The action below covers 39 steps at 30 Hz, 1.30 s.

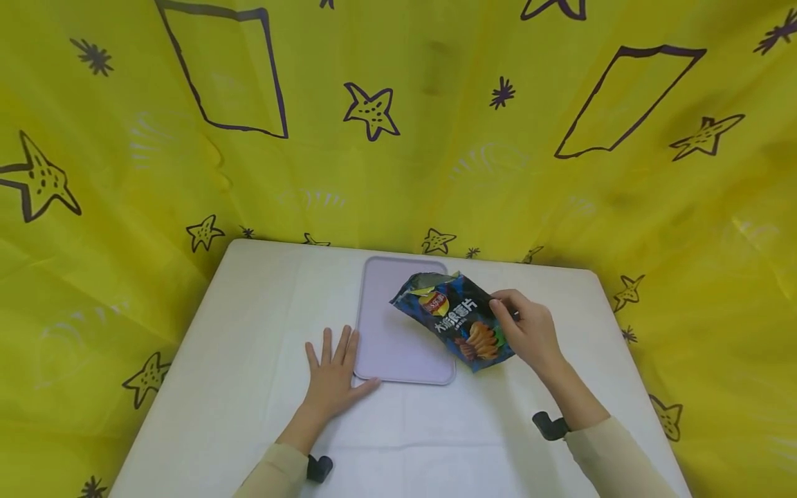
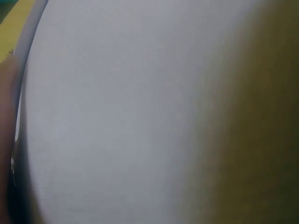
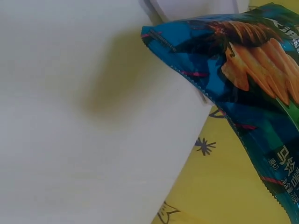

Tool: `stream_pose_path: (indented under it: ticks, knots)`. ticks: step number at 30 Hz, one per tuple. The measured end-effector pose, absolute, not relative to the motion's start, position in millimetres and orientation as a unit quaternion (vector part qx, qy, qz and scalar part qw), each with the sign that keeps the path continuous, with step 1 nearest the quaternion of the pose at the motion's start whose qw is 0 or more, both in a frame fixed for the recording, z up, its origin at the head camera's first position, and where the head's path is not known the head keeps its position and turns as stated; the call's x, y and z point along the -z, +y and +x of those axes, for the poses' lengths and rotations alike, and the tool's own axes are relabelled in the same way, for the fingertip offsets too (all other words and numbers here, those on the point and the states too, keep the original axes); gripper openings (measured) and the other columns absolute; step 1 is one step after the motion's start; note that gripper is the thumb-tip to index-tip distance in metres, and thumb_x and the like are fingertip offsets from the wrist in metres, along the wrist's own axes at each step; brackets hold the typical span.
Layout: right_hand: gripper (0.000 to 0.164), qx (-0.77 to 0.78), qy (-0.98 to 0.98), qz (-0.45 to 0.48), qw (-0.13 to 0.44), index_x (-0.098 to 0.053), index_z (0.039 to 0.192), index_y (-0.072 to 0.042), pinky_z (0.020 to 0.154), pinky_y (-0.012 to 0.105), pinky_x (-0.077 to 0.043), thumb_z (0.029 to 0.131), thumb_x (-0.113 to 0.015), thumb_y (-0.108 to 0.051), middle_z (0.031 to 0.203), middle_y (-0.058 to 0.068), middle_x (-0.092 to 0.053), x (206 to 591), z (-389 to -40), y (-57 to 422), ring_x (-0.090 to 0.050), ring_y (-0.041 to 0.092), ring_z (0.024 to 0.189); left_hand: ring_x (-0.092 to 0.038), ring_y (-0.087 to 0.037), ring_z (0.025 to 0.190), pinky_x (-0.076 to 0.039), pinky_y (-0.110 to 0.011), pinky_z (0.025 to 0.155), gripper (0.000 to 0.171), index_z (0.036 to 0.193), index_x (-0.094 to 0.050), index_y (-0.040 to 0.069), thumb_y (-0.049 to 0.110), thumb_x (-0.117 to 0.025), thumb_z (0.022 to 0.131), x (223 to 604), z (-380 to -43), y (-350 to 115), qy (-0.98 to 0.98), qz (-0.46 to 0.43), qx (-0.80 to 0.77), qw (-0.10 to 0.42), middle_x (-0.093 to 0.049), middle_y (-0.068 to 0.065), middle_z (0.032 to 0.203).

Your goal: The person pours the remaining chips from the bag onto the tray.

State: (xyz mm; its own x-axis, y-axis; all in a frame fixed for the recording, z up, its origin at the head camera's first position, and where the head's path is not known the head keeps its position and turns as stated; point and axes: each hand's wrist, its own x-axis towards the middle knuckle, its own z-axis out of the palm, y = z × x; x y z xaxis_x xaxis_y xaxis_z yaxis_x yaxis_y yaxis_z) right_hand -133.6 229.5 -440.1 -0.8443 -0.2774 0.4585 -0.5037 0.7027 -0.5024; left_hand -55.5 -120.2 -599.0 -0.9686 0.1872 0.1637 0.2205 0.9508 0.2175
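Observation:
A dark blue bag of potato chips (image 1: 457, 318) is tilted over the right side of a pale lilac tray (image 1: 398, 332), its torn top facing up and left. My right hand (image 1: 529, 328) pinches the bag's right edge between thumb and fingers. Printed chips and a crimped lower edge of the chip bag (image 3: 252, 79) show close up in the right wrist view. My left hand (image 1: 336, 377) lies flat with spread fingers at the tray's lower left corner, fingertips by its left rim. The left wrist view is mostly a blurred pale surface.
The tray lies on a white table (image 1: 261, 311) with rounded far corners. A yellow curtain (image 1: 299, 166) with drawn stars hangs behind and on both sides. A dark wrist-worn piece (image 1: 551, 425) sits by the right wrist, and another dark piece (image 1: 320, 469) by the left.

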Motion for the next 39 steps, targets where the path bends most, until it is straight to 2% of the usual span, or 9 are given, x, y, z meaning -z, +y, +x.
stream_pose_path:
  ticks: [9,19,26,32,39]
  knots:
    - [0.014,-0.252,-0.921,0.242,0.17,-0.064,0.099,-0.018,0.053,0.029,-0.042,0.091,-0.057,-0.027,0.076,-0.007,-0.063,425,-146,222,-0.049,0.008,0.056,-0.004,-0.043,0.137,0.001,-0.071,0.097,0.104,0.148,-0.015,0.013,0.081,-0.037,0.073,599,-55,-119,-0.988,-0.099,0.105,0.059,-0.015,-0.007,0.153]
    - [0.016,-0.192,-0.925,0.278,0.171,-0.064,0.102,-0.018,0.053,0.031,-0.046,0.091,-0.058,-0.028,0.084,-0.003,-0.069,411,-162,217,-0.058,0.011,0.059,-0.004,-0.043,0.137,0.001,-0.07,0.098,0.104,0.148,-0.014,0.014,0.081,-0.036,0.073,596,-56,-118,-0.989,-0.095,0.102,0.048,-0.015,-0.007,0.153]
    - [0.02,-0.162,-0.925,0.298,0.172,-0.062,0.108,-0.021,0.048,0.027,-0.043,0.09,-0.058,-0.028,0.083,-0.002,-0.069,402,-169,212,-0.052,0.01,0.053,-0.005,-0.043,0.137,0.0,-0.07,0.098,0.102,0.147,-0.019,0.013,0.078,-0.043,0.073,592,-54,-117,-0.989,-0.094,0.107,0.046,-0.017,-0.009,0.152]
    - [0.019,-0.139,-0.926,0.309,0.168,-0.061,0.108,-0.022,0.049,0.027,-0.043,0.09,-0.059,-0.028,0.082,-0.004,-0.068,394,-174,207,-0.051,0.009,0.054,-0.002,-0.042,0.137,0.003,-0.07,0.098,0.103,0.148,-0.016,0.014,0.08,-0.039,0.073,594,-55,-118,-0.989,-0.091,0.106,0.036,-0.014,-0.007,0.153]
    - [0.017,-0.11,-0.928,0.319,0.16,-0.061,0.107,-0.025,0.043,0.023,-0.036,0.091,-0.057,-0.03,0.076,-0.008,-0.065,386,-179,200,-0.045,0.007,0.048,-0.004,-0.043,0.137,0.002,-0.07,0.097,0.103,0.148,-0.018,0.013,0.08,-0.041,0.072,595,-55,-118,-0.988,-0.094,0.113,0.05,-0.016,-0.008,0.153]
